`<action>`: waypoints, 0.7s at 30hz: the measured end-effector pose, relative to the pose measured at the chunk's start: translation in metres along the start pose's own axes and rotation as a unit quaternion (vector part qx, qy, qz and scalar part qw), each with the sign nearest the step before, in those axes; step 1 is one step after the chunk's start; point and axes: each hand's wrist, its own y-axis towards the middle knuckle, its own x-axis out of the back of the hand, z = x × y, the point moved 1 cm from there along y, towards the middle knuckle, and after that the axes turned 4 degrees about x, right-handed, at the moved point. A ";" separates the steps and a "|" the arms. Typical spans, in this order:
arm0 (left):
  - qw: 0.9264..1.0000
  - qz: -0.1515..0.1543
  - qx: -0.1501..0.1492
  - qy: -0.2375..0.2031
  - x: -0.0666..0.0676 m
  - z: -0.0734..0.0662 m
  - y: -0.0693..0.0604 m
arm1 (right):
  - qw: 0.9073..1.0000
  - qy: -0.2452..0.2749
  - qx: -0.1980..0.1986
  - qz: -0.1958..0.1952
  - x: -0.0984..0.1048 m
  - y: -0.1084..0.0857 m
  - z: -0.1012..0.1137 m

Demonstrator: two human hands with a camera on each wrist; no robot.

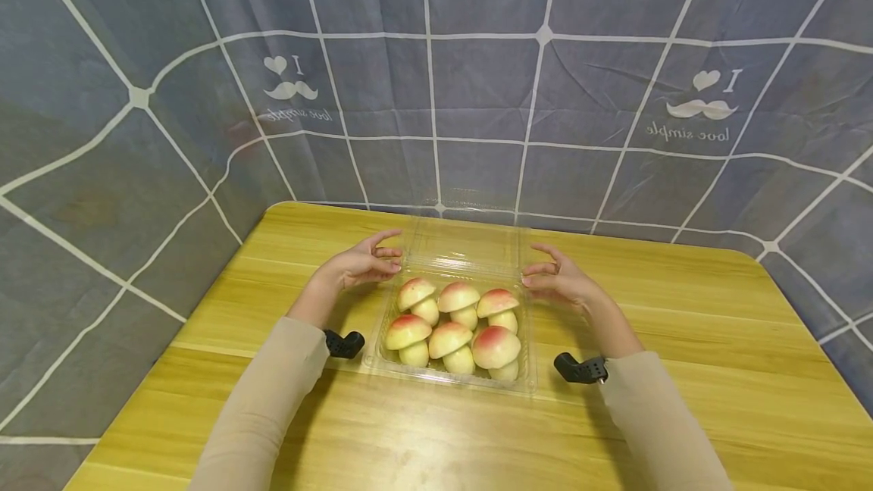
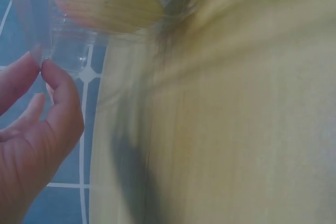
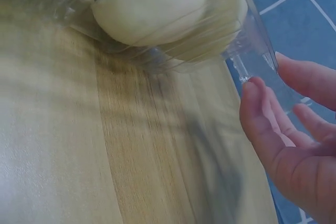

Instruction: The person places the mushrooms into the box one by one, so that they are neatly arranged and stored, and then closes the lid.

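A clear plastic clamshell box (image 1: 453, 383) sits on the table with its lid (image 1: 467, 245) tipped back. In the tray lie several mushroom-shaped pieces (image 1: 496, 347) with pale yellow stems and red-blushed caps. My left hand (image 1: 361, 262) is at the box's left side near the hinge, pinching the clear plastic edge between thumb and a finger, as the left wrist view shows. Opposite it, my right hand (image 1: 562, 279) pinches the right edge near the hinge; its thumb and finger lie on either side of the plastic in the right wrist view.
The box stands on a wooden table (image 1: 702, 339) with yellow grain. A grey-blue curtain (image 1: 484, 89) with white grid lines hangs behind and beside the table. Black wrist mounts (image 1: 580, 368) stick out from both sleeves.
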 end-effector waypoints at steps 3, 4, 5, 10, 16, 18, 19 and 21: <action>1.000 -0.007 -0.013 -0.004 0.000 0.002 0.000 | 1.000 0.015 0.010 -0.009 -0.002 -0.001 0.000; 1.000 -0.010 -0.018 -0.004 -0.001 0.003 -0.001 | 1.000 0.020 0.014 -0.012 -0.003 -0.001 0.000; 1.000 -0.014 -0.023 -0.002 -0.001 0.004 -0.001 | 0.999 0.026 0.018 -0.014 -0.004 -0.002 0.000; 0.998 -0.027 -0.056 0.017 -0.002 0.007 -0.001 | 0.998 0.043 0.034 -0.019 -0.007 -0.004 0.002; 0.996 -0.036 -0.084 0.018 -0.003 0.011 -0.001 | 0.998 0.038 0.040 -0.021 -0.008 -0.006 0.000; 0.995 -0.039 -0.089 0.012 -0.003 0.012 -0.002 | 0.998 0.036 0.044 -0.019 -0.009 -0.006 0.000; 0.995 -0.040 -0.091 0.007 -0.004 0.013 -0.002 | 0.998 0.036 0.046 -0.018 -0.009 -0.007 0.000; 0.994 -0.043 -0.096 0.002 -0.004 0.013 -0.003 | 0.998 0.035 0.051 -0.017 -0.010 -0.008 0.000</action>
